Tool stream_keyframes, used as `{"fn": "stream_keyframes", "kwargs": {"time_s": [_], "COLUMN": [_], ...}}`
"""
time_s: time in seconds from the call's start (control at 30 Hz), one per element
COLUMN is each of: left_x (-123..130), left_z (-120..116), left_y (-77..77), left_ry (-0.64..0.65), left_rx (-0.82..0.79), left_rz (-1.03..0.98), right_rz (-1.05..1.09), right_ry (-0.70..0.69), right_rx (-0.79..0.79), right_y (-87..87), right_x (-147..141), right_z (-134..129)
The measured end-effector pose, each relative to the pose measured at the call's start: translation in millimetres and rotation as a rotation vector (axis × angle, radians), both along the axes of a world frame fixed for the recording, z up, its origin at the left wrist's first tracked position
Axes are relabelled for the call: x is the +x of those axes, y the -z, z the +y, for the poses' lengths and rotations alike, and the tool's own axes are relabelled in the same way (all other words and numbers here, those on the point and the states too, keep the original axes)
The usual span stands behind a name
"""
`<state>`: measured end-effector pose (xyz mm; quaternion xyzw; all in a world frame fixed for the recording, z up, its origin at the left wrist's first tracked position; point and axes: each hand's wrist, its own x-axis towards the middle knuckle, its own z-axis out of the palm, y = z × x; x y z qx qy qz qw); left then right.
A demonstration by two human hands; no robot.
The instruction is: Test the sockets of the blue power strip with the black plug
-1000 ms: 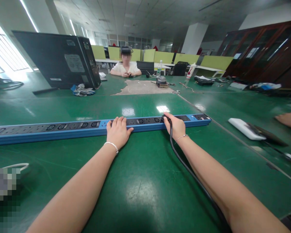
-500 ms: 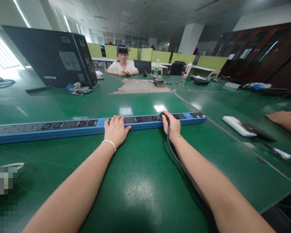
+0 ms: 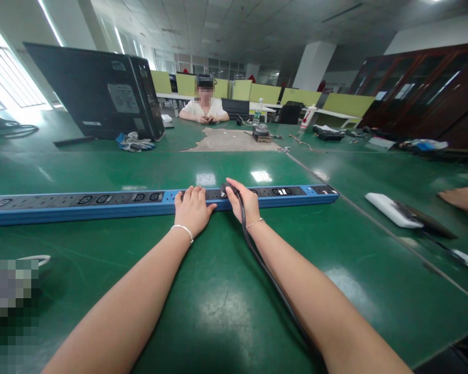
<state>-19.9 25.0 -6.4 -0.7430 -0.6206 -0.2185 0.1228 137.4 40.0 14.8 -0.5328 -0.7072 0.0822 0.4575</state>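
Note:
A long blue power strip (image 3: 152, 210) with black sockets lies across the green table in front of me. My left hand (image 3: 193, 208) grips it near its blue section, fingers over the top and thumb along the front edge. Just to the right, my right hand (image 3: 245, 202) is closed on a black power plug (image 3: 225, 190). The plug is over the strip's sockets, tilted, with its metal prongs showing; whether it touches the strip I cannot tell. A thick black cord (image 3: 265, 267) runs from it down beside my right forearm.
A black computer case (image 3: 89, 93) stands at the back left, with work gloves (image 3: 134, 142) beside it. Across the table (image 3: 218, 311) sits a person (image 3: 203, 109). A white device (image 3: 392, 209) lies on the right, near another person's arm (image 3: 462, 200).
My right hand has moved left along the strip with the plug, closer to my left hand. The left hand keeps its place on the strip. The view has shifted slightly.

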Motion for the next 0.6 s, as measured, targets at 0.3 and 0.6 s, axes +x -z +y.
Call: {"fn": "stream_keyframes", "kwargs": {"time_s": [0.3, 0.6], "left_x": [-0.4, -0.3], "left_z": [0.0, 0.9], "left_y": [-0.6, 0.0], "left_ry": [0.011, 0.013], "left_rx": [0.006, 0.014], "left_rz": [-0.017, -0.058], "right_rz": [-0.166, -0.326], "right_ry": [0.046, 0.055], "right_rx": [-0.067, 0.033], "right_y": [-6.0, -5.1], "right_x": [-34.0, -47.8], "right_z": [6.3, -5.2]}}
